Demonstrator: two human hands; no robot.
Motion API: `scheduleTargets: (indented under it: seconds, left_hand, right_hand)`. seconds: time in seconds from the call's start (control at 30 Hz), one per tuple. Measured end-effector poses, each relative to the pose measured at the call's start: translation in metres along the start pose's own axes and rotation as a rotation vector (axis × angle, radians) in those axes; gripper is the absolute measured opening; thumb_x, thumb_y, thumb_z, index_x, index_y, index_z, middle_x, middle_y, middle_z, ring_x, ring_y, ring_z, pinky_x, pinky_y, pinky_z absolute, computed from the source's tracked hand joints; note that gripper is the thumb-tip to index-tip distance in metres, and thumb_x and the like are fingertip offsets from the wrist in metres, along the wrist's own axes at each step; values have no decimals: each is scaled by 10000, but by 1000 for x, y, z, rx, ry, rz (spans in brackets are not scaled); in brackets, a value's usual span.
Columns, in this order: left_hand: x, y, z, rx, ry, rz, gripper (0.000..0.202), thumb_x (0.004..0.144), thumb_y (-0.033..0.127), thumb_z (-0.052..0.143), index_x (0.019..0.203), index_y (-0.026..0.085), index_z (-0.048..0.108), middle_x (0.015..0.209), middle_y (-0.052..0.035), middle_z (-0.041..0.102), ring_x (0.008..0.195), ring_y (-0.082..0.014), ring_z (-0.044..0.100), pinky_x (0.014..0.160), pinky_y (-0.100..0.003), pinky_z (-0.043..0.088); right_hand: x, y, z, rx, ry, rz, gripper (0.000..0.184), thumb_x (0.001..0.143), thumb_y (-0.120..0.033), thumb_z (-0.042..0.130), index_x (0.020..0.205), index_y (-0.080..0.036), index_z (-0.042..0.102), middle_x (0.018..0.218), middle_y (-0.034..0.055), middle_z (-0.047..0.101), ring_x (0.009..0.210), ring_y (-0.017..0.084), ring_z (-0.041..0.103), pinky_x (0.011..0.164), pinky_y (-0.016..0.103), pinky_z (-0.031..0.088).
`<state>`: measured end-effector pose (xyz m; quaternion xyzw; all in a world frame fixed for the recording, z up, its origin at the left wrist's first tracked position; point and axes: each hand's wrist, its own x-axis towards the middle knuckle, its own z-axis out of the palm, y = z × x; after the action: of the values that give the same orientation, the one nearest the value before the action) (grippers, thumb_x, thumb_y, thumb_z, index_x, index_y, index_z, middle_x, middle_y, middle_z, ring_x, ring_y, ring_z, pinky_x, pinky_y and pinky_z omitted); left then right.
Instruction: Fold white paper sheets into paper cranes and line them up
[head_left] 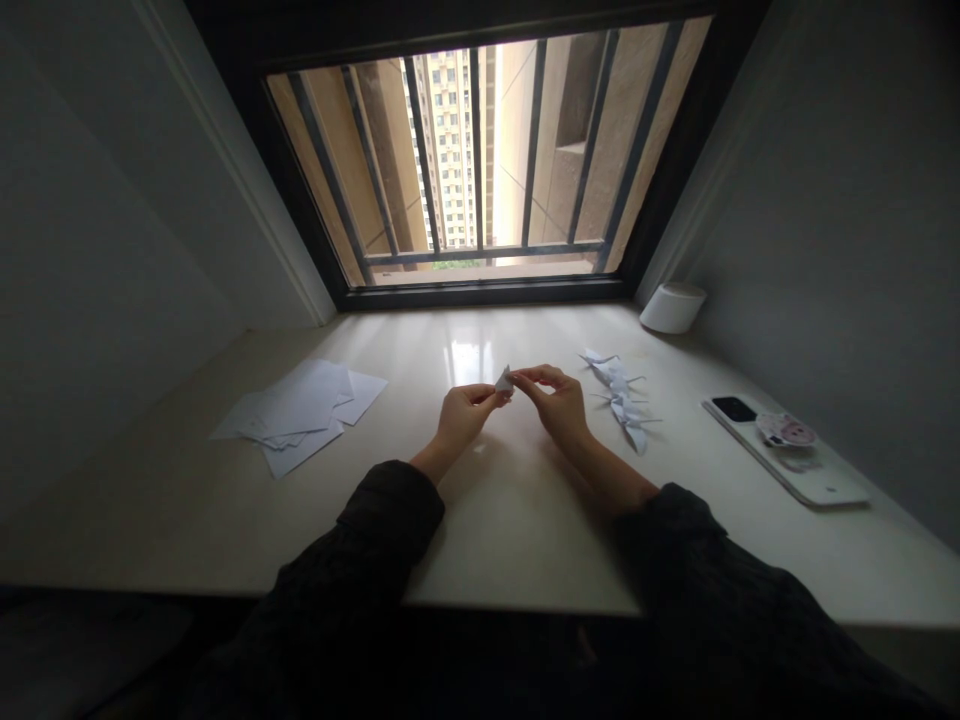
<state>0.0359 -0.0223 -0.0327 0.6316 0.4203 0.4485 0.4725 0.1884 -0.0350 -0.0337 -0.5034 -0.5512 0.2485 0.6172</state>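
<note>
A small piece of folded white paper (504, 380) is held up between both hands over the middle of the white sill. My left hand (466, 410) pinches its lower left part, fingers closed. From the other side my right hand (556, 402) grips its right edge between thumb and forefinger. The fingertips cover part of the paper, so its full shape does not show. Right of my right hand lies a row of several folded paper cranes (616, 392), with thin points sticking out. On the left rests a loose stack of white paper sheets (300, 405), spread unevenly.
A phone (787, 455) with a round grip on its back lies at the right, near the wall. A white cup-like object (673, 307) stands in the far right corner. The barred window (480, 290) closes off the back; the sill's front edge (517, 607) runs below my forearms.
</note>
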Motion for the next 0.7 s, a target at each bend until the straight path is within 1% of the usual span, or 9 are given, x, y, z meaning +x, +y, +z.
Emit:
scheduleTargets:
  seconds: [0.17, 0.37, 0.57, 0.7]
  left_hand:
    - [-1, 4, 2, -27, 11, -48, 324, 690, 454, 697, 768, 143, 745, 771, -84, 727, 774, -211, 662, 724, -311, 478]
    - [-3, 9, 4, -46, 22, -80, 311, 692, 447, 697, 784, 154, 747, 798, -86, 732, 789, -218, 662, 698, -308, 470]
    - [-3, 7, 4, -31, 37, -67, 320, 682, 468, 702, 743, 156, 743, 777, -83, 728, 770, -212, 658, 683, -302, 458]
    - [-3, 7, 4, -29, 54, -73, 341, 675, 482, 707, 742, 150, 742, 770, -86, 727, 765, -211, 657, 670, -296, 448]
  right_hand:
    - [-1, 4, 1, 29, 0, 17, 189, 719, -429, 692, 764, -251, 736, 789, 18, 709, 803, 202, 601, 786, 365, 425]
    - [-1, 1, 1, -4, 30, 26, 213, 722, -443, 686, 759, -241, 739, 805, 27, 718, 815, 201, 601, 786, 353, 416]
    - [0, 1, 0, 22, -42, 133, 265, 698, -473, 694, 774, -223, 735, 829, 38, 724, 809, 210, 613, 767, 356, 415]
    - [0, 3, 1, 29, -62, 156, 295, 700, -491, 684, 776, -210, 734, 826, 45, 725, 786, 209, 616, 745, 352, 415]
